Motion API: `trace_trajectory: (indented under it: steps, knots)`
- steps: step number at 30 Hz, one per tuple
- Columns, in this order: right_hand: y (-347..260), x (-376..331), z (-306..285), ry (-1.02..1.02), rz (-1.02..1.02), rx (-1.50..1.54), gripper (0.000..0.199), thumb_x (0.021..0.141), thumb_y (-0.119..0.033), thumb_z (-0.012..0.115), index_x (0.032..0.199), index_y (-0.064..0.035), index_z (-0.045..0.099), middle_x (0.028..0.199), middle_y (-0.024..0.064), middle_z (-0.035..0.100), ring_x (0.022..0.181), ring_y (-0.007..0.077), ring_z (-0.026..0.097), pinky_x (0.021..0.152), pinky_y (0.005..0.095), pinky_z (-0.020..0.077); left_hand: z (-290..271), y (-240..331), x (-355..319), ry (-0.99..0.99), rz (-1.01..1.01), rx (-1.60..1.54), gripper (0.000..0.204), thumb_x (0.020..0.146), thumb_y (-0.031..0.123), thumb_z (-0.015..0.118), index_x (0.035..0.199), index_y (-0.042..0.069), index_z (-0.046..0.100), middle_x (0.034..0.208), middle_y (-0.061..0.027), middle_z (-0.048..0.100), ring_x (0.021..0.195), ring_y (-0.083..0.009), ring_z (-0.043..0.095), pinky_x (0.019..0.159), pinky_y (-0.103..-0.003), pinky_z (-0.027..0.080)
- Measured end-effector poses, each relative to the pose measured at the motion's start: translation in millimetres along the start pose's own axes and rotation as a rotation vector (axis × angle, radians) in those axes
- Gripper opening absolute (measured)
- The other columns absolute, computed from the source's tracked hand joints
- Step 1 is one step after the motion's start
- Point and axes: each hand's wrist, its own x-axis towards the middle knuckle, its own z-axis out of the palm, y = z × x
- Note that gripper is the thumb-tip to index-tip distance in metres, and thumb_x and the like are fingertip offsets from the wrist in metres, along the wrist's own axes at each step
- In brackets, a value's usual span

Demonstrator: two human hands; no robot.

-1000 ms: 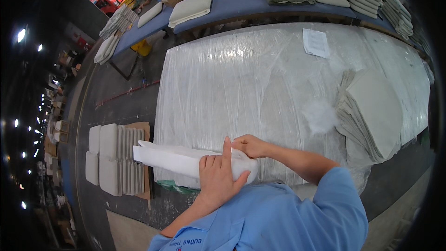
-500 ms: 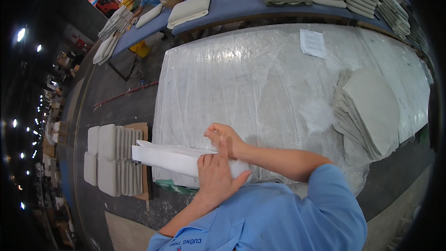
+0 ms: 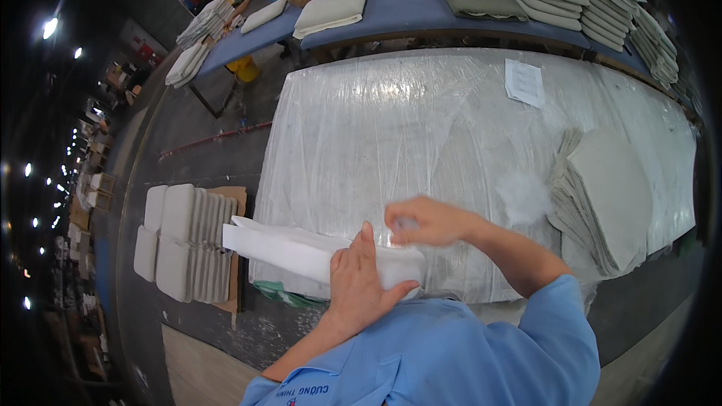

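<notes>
White roll (image 3: 301, 252) partly wound, pinned flat under left hand (image 3: 365, 278) at table edge (image 3: 451, 289). Right hand (image 3: 425, 222) lifted clear (blurred, probably loosely curled, empty); loose end left unwound.

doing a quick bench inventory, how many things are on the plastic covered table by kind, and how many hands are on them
White rolled sheet under the left hand: 1
Stack of grey fabric pieces: 1
Sheet of paper: 1
Tuft of white filling: 1
Hands, counting the right hand: 2
Total: 6
</notes>
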Motion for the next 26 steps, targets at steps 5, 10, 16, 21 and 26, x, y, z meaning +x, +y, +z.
trace_trajectory:
  steps: [5, 10, 16, 21, 26]
  knots:
    - [-11.3, -25.4, 41.0, -0.106, -0.005, -0.122, 0.045, 0.101, -0.05, 0.061, 0.112, -0.0064, 0.062, 0.098, 0.0158, 0.068, 0.086, 0.0377, 0.067, 0.076, 0.0457, 0.051, 5.6, -3.4, 6.7, -0.021, 0.081, -0.047, 0.148, 0.065, 0.061, 0.091, 0.161, -0.008, 0.003, 0.158, -0.0331, 0.033, 0.137, -0.0469, 0.047, 0.108, -0.057, 0.035]
    - [-7.6, -12.7, 48.9, -0.13, 0.063, -0.108, 0.046, 0.105, -0.048, 0.055, 0.108, -0.0041, 0.068, 0.094, 0.0196, 0.07, 0.081, 0.0415, 0.066, 0.076, 0.047, 0.0523, 4.3, -9.1, 10.2, -0.036, 0.098, -0.097, 0.15, 0.064, 0.064, 0.089, 0.162, -0.006, 0.0, 0.162, -0.0356, 0.025, 0.142, -0.0503, 0.041, 0.109, -0.058, 0.035]
    - [12.6, 2.5, 57.4, -0.142, 0.295, 0.167, 0.046, 0.109, -0.041, 0.051, 0.113, -0.0015, 0.074, 0.104, 0.0212, 0.074, 0.097, 0.0337, 0.07, 0.088, 0.0418, 0.0534, 8.5, -10.6, 4.7, -0.034, 0.04, -0.089, 0.143, 0.069, 0.062, 0.088, 0.162, -0.007, 0.004, 0.161, -0.0357, 0.027, 0.143, -0.0502, 0.041, 0.108, -0.058, 0.037]
    - [1.1, 11.0, 53.9, -0.222, 0.439, 0.074, 0.046, 0.109, -0.04, 0.051, 0.125, -0.003, 0.073, 0.118, 0.0213, 0.074, 0.114, 0.0305, 0.068, 0.101, 0.0384, 0.0509, 6.7, -4.4, -1.6, 0.02, 0.038, -0.035, 0.123, 0.078, 0.065, 0.079, 0.163, -0.002, 0.02, 0.158, -0.0348, 0.034, 0.125, -0.0451, 0.056, 0.102, -0.051, 0.043]
    - [1.5, 13.1, 49.2, -0.198, 0.469, 0.016, 0.043, 0.108, -0.038, 0.055, 0.13, -0.0053, 0.071, 0.125, 0.0209, 0.072, 0.119, 0.0322, 0.067, 0.104, 0.0408, 0.0495, -4.7, 3.2, -0.8, -0.146, -0.05, 0.038, 0.131, 0.077, 0.067, 0.08, 0.164, -0.003, 0.011, 0.161, -0.0323, 0.032, 0.138, -0.0433, 0.049, 0.11, -0.05, 0.039]
